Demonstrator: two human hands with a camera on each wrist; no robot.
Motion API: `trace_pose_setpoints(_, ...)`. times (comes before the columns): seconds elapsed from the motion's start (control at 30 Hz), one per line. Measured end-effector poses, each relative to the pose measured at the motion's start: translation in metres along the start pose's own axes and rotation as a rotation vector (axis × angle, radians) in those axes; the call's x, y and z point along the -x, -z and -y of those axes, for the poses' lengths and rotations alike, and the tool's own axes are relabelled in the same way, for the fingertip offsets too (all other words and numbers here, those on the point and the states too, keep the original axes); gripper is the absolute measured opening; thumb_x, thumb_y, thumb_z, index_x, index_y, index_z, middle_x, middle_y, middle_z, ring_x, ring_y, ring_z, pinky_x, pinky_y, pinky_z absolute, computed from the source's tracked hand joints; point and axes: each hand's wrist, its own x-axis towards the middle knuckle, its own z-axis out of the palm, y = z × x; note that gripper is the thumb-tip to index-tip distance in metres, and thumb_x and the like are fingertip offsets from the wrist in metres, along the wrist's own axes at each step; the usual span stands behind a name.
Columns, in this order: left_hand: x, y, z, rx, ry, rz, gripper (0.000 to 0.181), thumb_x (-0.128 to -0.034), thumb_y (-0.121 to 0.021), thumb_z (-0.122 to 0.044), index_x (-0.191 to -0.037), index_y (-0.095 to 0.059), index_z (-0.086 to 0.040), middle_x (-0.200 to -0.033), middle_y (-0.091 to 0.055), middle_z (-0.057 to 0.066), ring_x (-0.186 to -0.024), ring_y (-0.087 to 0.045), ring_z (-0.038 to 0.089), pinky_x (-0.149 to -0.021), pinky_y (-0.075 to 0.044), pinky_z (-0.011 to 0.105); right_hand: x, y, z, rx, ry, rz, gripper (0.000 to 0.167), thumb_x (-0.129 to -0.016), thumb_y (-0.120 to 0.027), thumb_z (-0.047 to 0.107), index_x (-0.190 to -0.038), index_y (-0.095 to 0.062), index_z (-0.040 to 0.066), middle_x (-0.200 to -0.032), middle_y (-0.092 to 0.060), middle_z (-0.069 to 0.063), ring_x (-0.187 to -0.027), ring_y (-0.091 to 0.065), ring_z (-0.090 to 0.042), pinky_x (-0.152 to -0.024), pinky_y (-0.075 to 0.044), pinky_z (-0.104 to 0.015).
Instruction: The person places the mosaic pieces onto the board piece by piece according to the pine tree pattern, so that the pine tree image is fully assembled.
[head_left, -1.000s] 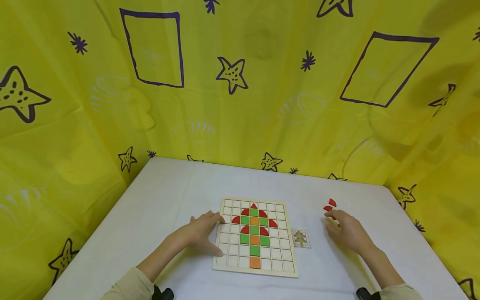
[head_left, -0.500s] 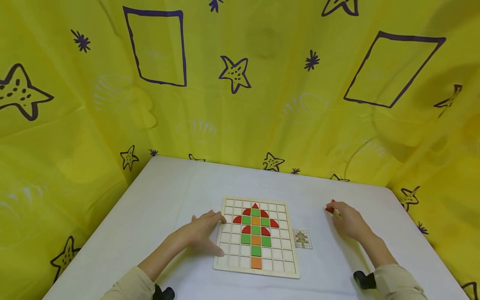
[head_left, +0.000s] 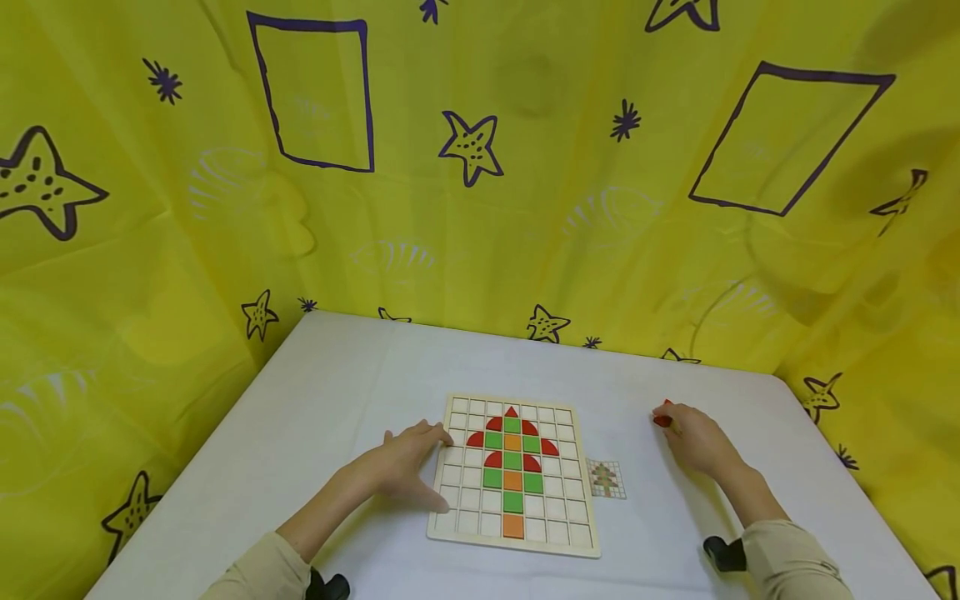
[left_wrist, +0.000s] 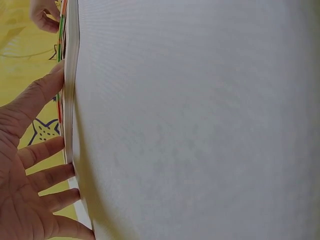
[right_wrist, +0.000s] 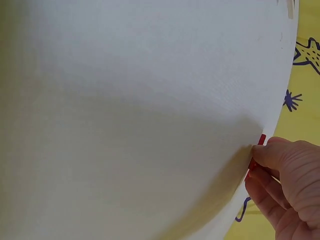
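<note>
A pale wooden grid board [head_left: 558,510] lies on the table, with red, green and orange tiles set in a tree shape. My left hand [head_left: 405,462] rests at the board's left edge, fingers spread; in the left wrist view, its thumb [left_wrist: 42,90] lies along the rim. Right of the board, my right hand [head_left: 701,442] pinches a red quarter-round tile [head_left: 662,421] between thumb and fingers. In the right wrist view, the red tile [right_wrist: 254,161] is seen edge-on, close to the tabletop. Another bit of red shows just beyond the fingertips, partly hidden.
A small pattern card [head_left: 606,479] showing a tree lies against the board's right edge. White cloth covers the table [head_left: 360,367]. A yellow curtain [head_left: 405,208] with dark starfish drawings stands behind and at both sides.
My right hand has moved slightly forward onto the two loose red tiles and taken hold of one, turning it up so its pale side briefly showed. My left hand stays at the board's edge.
</note>
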Motion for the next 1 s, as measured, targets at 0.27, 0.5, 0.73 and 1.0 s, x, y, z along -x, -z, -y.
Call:
trace_pose_setpoints(0.27, 0.0, -0.001, 0.0, 0.006, 0.001, 0.003, 0.075, -0.0679, -0.096, -0.04, -0.128, -0.056, -0.018, -0.147, -0.054, 0.017, -0.143, -0.042, 0.041, -0.104, -0.02, 0.085, 0.002, 0.001, 0.0, 0.024, 0.038, 0.006, 0.015, -0.085, -0.073, -0.007, -0.1, -0.071, -0.005, -0.091, -0.071, -0.016, -0.083, -0.066, -0.035, -0.079, -0.055, -0.056)
trace_pose_setpoints(0.5, 0.0, -0.001, 0.001, 0.008, -0.007, 0.002, 0.074, -0.0681, -0.095, -0.039, -0.127, -0.056, -0.018, -0.148, -0.053, 0.018, -0.144, -0.04, 0.042, -0.104, -0.019, 0.085, 0.008, 0.002, 0.003, 0.032, 0.011, 0.02, 0.01, -0.087, -0.074, 0.0, -0.096, -0.072, -0.001, -0.086, -0.067, -0.005, -0.077, -0.061, -0.023, -0.073, -0.055, -0.049)
trace_pose_setpoints(0.73, 0.0, -0.001, 0.0, 0.008, -0.003, 0.003, 0.074, -0.0677, -0.095, -0.04, -0.127, -0.057, -0.018, -0.147, -0.054, 0.017, -0.143, -0.042, 0.042, -0.104, -0.02, 0.085, 0.013, 0.004, 0.012, 0.019, -0.001, 0.007, 0.011, -0.085, -0.077, 0.004, -0.094, -0.071, 0.003, -0.083, -0.064, 0.0, -0.073, -0.056, -0.018, -0.069, -0.052, -0.043)
trace_pose_setpoints(1.0, 0.0, 0.0, 0.001, 0.0, -0.014, -0.001, 0.075, -0.0681, -0.095, -0.04, -0.128, -0.056, -0.017, -0.144, -0.055, 0.016, -0.141, -0.045, 0.041, -0.103, -0.021, 0.085, 0.02, 0.005, 0.031, -0.018, 0.01, -0.044, 0.016, -0.086, -0.081, 0.005, -0.099, -0.071, 0.003, -0.091, -0.071, -0.004, -0.082, -0.069, -0.025, -0.075, -0.057, -0.048)
